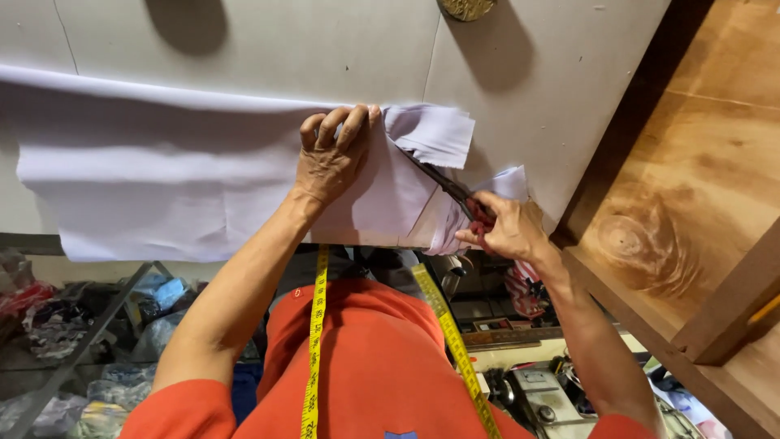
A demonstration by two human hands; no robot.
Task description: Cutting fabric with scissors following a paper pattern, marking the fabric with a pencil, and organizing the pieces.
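Grey boards make up the worktable (520,73), with a wooden bench (691,219) to the right and heaps of cloth scraps (57,325) on the floor at the near left. Across the table lies a sheet of pale lilac fabric (162,179), reaching from the left edge to about the middle and hanging a little over the near edge. As far as can be judged, the cutting is well under way: at the fabric's right end a cut runs up from the near edge, a loose flap (435,134) has folded away at the far side, and a smaller piece (508,183) sits just beside the right hand; the long stretch to the left shows no cuts. The left hand (329,158) is pressed down on the fabric, palm flat, fingers (345,126) curled over the far fold beside the cut, arm stretched forward from the body. The right hand (504,228) sits at the near table edge, fingers closed through the red handles of the scissors (451,191), wrist bent, blades pointing far and left into the cloth; how far apart the blades are cannot be told. A yellow tape (313,349) hangs around the person's neck over an orange shirt (374,358).
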